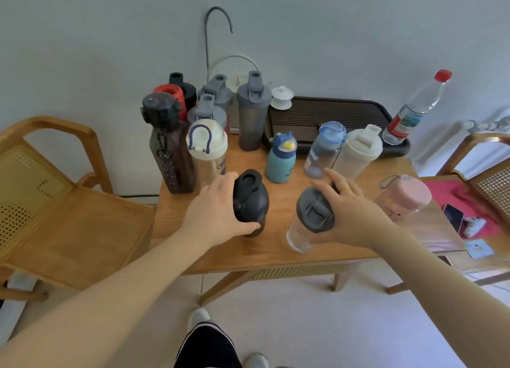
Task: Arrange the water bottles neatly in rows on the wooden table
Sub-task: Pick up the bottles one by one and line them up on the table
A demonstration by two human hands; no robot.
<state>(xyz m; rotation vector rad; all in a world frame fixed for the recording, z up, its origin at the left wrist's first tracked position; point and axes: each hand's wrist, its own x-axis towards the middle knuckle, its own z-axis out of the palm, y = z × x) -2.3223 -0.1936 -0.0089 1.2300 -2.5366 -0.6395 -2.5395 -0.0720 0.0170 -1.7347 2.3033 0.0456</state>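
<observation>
Two bare hands at work over a wooden tabletop (278, 246) crowded w/ water bottles. The left hand (218, 210) is wrapped around a black bottle (250, 202) standing near the front-centre edge, thumb across its lower side. The right hand (350, 216) grips a clear bottle w/ a dark grey flip lid (313, 216), tilted toward the camera, just right of the black one. Behind them: a small teal bottle (281, 159), a blue-capped clear bottle (324, 149) touching a white shaker (357, 154), and a pink-lidded bottle (403, 199) at the right edge. At back left, approx. seven taller bottles cluster tight, incl. a dark maroon one (171, 152) and a grey shaker (252, 111). A red-capped plastic bottle (414, 111) stands on a dark slatted tray (331, 114) at rear right.
</observation>
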